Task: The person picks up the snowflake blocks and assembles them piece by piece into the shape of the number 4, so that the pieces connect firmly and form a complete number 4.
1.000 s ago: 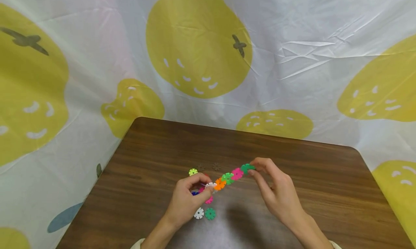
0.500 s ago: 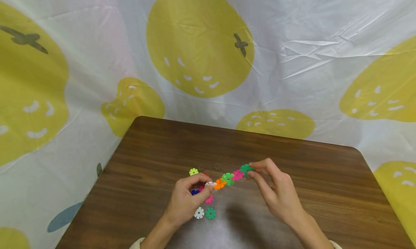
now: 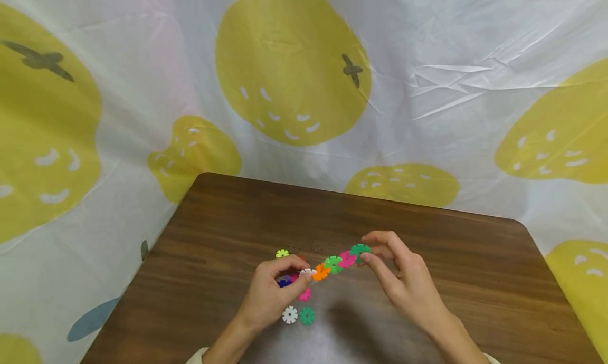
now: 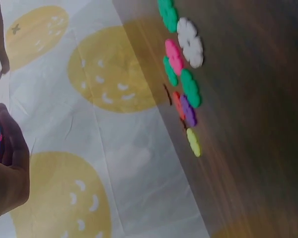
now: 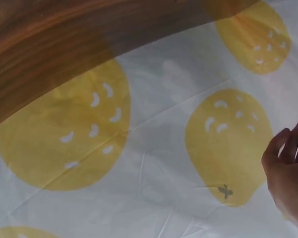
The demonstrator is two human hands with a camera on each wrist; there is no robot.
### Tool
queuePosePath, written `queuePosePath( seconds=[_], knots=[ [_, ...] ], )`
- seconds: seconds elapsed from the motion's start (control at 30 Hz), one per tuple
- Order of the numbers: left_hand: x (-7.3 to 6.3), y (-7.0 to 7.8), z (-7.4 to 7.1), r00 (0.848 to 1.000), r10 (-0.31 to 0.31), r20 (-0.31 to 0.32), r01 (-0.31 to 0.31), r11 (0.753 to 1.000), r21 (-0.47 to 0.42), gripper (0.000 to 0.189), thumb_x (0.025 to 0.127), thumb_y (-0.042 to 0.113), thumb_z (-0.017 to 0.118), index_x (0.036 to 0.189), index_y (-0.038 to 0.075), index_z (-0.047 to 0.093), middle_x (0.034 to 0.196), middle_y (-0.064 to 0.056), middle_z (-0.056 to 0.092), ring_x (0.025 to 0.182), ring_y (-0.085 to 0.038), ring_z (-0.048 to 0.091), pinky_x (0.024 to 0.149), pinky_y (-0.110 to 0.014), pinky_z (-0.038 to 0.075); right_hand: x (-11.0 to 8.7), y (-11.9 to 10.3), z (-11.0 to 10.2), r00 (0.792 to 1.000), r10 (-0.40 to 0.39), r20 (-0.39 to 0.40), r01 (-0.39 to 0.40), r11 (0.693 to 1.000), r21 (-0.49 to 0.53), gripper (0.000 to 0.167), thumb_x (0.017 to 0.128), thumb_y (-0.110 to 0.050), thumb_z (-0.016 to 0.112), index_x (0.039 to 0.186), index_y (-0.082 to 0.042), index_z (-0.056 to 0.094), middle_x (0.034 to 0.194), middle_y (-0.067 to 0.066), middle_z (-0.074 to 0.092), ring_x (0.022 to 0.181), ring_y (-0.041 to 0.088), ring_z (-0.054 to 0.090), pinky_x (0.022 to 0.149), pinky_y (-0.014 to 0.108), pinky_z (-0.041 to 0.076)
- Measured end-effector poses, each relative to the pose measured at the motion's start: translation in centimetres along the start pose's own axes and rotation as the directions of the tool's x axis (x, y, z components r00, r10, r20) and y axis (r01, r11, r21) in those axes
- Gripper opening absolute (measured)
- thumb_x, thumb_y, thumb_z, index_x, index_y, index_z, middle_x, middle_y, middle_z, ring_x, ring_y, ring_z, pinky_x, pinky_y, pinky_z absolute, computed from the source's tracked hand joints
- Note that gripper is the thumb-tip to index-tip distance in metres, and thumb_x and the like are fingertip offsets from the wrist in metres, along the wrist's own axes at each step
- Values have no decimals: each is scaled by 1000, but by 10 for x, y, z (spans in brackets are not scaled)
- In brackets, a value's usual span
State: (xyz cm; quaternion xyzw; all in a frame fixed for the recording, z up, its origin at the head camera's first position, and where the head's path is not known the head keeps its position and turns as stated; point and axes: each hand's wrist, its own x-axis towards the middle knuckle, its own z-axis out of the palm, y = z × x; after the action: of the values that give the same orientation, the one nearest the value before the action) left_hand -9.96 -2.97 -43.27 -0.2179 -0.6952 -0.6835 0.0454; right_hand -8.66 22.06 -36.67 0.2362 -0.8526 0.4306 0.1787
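A chain of interlocked, notched snowflake discs slants up to the right above the table in the head view. From the left hand outward it runs through a white disc (image 3: 307,273), an orange disc (image 3: 321,271), a light green disc (image 3: 333,264), a pink disc (image 3: 348,258) and a dark green disc (image 3: 359,249). My left hand (image 3: 272,293) pinches the white disc between thumb and fingers. A blue disc (image 3: 284,283) shows beside its palm, and in the left wrist view too. My right hand (image 3: 412,285) holds the dark green end disc, its thumb against the near edge.
Loose discs lie on the brown wooden table (image 3: 475,279): a white one (image 3: 290,315), a green one (image 3: 307,316), a pink one (image 3: 305,294) and a yellow one (image 3: 282,254). Several more show in the left wrist view. A fruit-print cloth (image 3: 294,158) hangs behind the table.
The right index finger has lifted off the dark green disc's top and more of that disc shows. The left hand keeps its hold on the white disc.
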Motion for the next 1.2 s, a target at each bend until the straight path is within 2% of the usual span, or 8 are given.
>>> queuePosePath(
  seconds=[0.13,0.3,0.43,0.57,0.77,1.0,1.1,1.2],
  knots=[
    [2,0,-3,1000,5,31,-5,1000,11,9,90,1,74,89,10,73,78,-12,69,64,-3,57,57,-22,53,0,-2,-6,999,18,30,-16,998,-65,24,95,-3,71,111,-21,69,93,-9,75,90,2,69,77,13,57],
    [3,0,-6,999,12,40,-14,999,40,7,91,4,74,90,12,74,78,-9,69,65,-3,57,57,-22,52,2,0,-11,998,-36,55,43,991,-125,21,92,-6,77,103,-24,74,97,-13,72,93,1,67,83,13,53],
    [4,0,-8,999,39,29,-41,998,39,8,91,6,76,93,14,75,86,-7,73,72,-6,62,63,-25,57,2,0,-12,995,-61,77,70,990,-125,26,91,-4,77,106,-24,74,98,-15,72,91,0,67,82,12,53],
    [5,1,-11,999,48,25,-49,998,43,8,91,8,77,94,15,75,91,-4,74,77,-9,66,69,-27,59,2,-1,-10,994,-86,71,93,989,-113,26,89,0,78,101,-23,74,97,-12,70,87,3,63,78,11,51],
    [6,1,-12,999,49,23,-49,998,37,8,91,6,77,94,14,75,90,-5,74,76,-8,67,67,-28,59,1,-2,-10,993,-93,72,102,985,-138,26,86,0,80,97,-23,75,93,-12,66,85,2,56,73,11,47],
    [6,1,-14,998,64,20,-65,997,34,9,91,5,77,96,13,75,94,-6,74,80,-9,67,69,-26,58,-1,0,-11,988,-97,123,118,978,-172,25,86,2,79,96,-20,75,93,-16,69,83,-1,62,75,10,52],
    [7,-1,-15,994,107,-7,-107,994,37,16,91,4,76,105,13,75,102,-7,74,88,-16,69,78,-26,60,-1,1,-11,989,-92,120,113,977,-180,25,86,2,79,95,-21,75,93,-15,70,84,-1,65,75,10,53],
    [7,0,-19,988,127,-84,-126,992,8,23,97,2,66,118,10,71,113,-7,73,102,-21,70,91,-26,58,-2,1,-10,991,-92,98,109,978,-180,26,86,2,79,94,-22,75,93,-15,72,82,0,65,74,10,52]
  ],
)
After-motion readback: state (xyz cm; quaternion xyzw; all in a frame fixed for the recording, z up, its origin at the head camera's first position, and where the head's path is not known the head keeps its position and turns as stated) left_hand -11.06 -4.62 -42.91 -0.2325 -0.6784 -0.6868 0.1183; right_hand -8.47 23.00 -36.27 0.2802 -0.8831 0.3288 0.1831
